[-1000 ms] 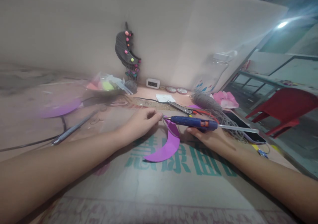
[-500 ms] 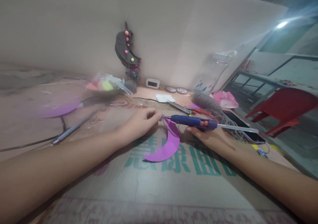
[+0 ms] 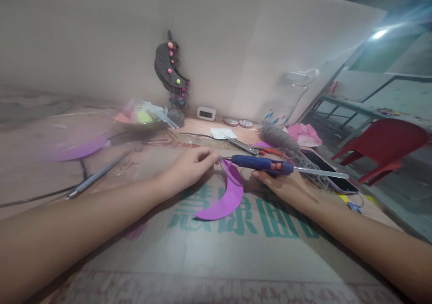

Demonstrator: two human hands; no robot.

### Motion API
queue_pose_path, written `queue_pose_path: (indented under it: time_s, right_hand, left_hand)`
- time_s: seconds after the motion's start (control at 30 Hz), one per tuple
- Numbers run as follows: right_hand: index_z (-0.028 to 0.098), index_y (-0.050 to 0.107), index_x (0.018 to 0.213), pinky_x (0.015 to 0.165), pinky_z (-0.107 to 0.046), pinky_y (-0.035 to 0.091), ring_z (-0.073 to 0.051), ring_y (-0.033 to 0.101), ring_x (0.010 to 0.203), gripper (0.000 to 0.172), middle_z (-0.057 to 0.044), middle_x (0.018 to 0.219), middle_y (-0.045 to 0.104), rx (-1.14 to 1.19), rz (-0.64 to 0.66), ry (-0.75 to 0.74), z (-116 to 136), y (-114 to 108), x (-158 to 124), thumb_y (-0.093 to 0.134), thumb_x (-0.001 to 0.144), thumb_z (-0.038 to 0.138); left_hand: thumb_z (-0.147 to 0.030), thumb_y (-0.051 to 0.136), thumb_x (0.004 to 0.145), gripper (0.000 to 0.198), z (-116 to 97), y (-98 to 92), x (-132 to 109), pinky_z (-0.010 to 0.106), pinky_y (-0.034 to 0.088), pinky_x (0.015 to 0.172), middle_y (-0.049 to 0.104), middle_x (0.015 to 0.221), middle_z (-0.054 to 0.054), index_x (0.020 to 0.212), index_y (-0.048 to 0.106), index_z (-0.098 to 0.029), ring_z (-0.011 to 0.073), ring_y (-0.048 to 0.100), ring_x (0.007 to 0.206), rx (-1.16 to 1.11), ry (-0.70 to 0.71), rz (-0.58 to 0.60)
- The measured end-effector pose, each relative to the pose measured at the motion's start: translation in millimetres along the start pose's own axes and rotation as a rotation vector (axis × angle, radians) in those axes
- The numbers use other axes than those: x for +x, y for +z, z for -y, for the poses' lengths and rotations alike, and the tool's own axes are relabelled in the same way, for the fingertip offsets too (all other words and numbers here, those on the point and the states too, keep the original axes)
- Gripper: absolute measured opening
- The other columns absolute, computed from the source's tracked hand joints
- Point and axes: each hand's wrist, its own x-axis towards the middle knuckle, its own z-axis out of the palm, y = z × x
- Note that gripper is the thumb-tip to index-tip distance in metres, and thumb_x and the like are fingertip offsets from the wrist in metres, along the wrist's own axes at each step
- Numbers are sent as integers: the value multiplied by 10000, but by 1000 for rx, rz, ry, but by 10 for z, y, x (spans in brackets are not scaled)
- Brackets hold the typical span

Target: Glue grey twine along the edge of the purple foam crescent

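Note:
A purple crescent-shaped cut-out (image 3: 224,199) lies on a cardboard sheet (image 3: 216,241) with green printed characters. My left hand (image 3: 191,167) is closed in a pinch at the crescent's upper tip. My right hand (image 3: 281,185) grips a blue glue gun (image 3: 261,163) lying sideways, its nozzle pointing left at that same tip, a clear glue stick (image 3: 322,172) sticking out of its back. Fingertips and nozzle almost meet.
Behind lie scissors (image 3: 245,147), grey yarn (image 3: 281,138), pink paper (image 3: 305,134), a phone (image 3: 332,174), a small clock (image 3: 205,113), a bowl of scraps (image 3: 140,117), a grey moon decoration (image 3: 168,68) on the wall, a purple disc (image 3: 79,149), a cable. A red chair (image 3: 388,149) stands right.
Hands, glue gun and crescent stay put. The view has shifted slightly.

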Motion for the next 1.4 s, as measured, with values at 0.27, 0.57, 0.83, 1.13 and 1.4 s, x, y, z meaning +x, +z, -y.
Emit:
queue_pose_path:
  time_s: [0.27,0.57,0.83,1.13,1.4]
  right_hand:
    - [231,595,692,713,-355,502,-231,604,775,212,-27,708,626,-27,-54,3,-10,20,8,621,753,432]
    - [234,608,822,728,-369,508,-265,614,877,186,-40,771,647,-44,-79,-46,-110,30,26,643,751,403]
    - [233,600,784,601,-341,490,-220,593,690,173,-24,690,606,-24,-11,-33,-123,21,16,648,745,394]
    - [237,602,830,674,-362,512,-233,609,777,164,-27,790,639,13,-20,-34,-136,24,-20,659,739,361]
    - [255,632,806,677,-369,518,-253,622,790,151,-28,734,638,-19,-108,-36,-140,49,15,661,727,380]
  left_hand:
    - [-408,432,882,327,-54,-15,-3,212,314,479,499,549,-34,716,575,-165,112,450,492,18,-15,28]
    - [-433,426,885,355,6,0,2,215,342,511,530,549,-29,705,575,-165,120,480,518,2,2,16]
    - [-449,442,876,340,-1,12,3,203,318,450,488,558,-38,730,567,-168,103,448,476,-34,-54,30]
    - [-468,442,874,357,7,12,5,201,314,429,483,557,-35,720,554,-166,101,439,468,-51,-62,36]
    - [-431,442,885,337,-9,-1,9,205,324,466,492,552,-39,697,542,-171,99,449,478,-24,-21,32]
